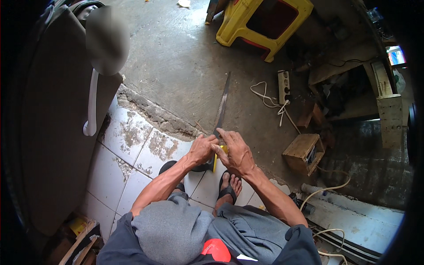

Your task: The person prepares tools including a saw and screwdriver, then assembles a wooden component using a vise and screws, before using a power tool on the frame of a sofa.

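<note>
A handsaw with a narrow dark toothed blade points away from me, its tip over the concrete. Its yellow handle partly shows between and below my hands. My left hand is closed at the base of the blade, knuckles up. Close against it, my right hand curves around the handle from the other side. Its forefinger reaches the base of the blade, and its thumb lies by the left fingers. The undersides of both grips are hidden. My sandalled feet rest on the tiles just below.
Worn white tiles meet rough concrete along a broken edge. A yellow plastic stool stands ahead. To the right lie a power strip with white cord and a small wooden box. A dark panel fills the left.
</note>
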{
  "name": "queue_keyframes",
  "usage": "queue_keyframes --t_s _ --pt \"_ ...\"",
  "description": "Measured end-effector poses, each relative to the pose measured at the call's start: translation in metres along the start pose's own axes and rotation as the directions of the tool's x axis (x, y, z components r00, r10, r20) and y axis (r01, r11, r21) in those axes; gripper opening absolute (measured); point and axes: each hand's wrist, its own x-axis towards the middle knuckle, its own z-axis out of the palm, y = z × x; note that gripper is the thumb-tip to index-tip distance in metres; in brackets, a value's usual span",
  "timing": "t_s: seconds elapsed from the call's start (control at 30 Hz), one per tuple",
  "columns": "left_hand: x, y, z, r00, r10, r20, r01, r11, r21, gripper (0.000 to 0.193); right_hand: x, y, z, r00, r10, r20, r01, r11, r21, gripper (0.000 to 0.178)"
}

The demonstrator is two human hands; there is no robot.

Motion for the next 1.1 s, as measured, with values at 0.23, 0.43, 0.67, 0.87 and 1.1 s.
queue_keyframes --t_s 0.23,0.43,0.67,0.87,1.1 --pt "-0.007 -0.004 0.005 0.998 0.041 0.037 -0.041 0.999 -0.001 0.035 -0.002 0.004 0.004 1.000 -0.010 0.010 0.010 1.000 -0.005 0.055" --pt "-0.006 0.001 0.000 0.992 0.062 -0.113 -0.063 0.998 -0.002 0.034 -0.004 0.000 0.001 0.999 -0.019 0.028 0.020 1.000 -0.022 0.058" --pt "-0.008 0.001 0.000 1.000 0.001 0.009 -0.002 0.999 0.052 0.031 0.000 -0.002 -0.002 0.998 0.011 0.069 -0.005 0.997 -0.081 0.060" --pt "-0.003 0.006 -0.018 0.966 0.151 -0.209 -0.159 0.987 -0.021 0.020 -0.001 -0.004 -0.006 0.998 -0.008 0.060 0.013 0.997 -0.073 0.060" --pt "-0.005 0.013 -0.015 0.986 0.000 -0.167 0.006 1.000 0.031 0.030 -0.002 -0.001 -0.010 0.998 0.022 0.064 -0.019 0.999 -0.049 0.055"
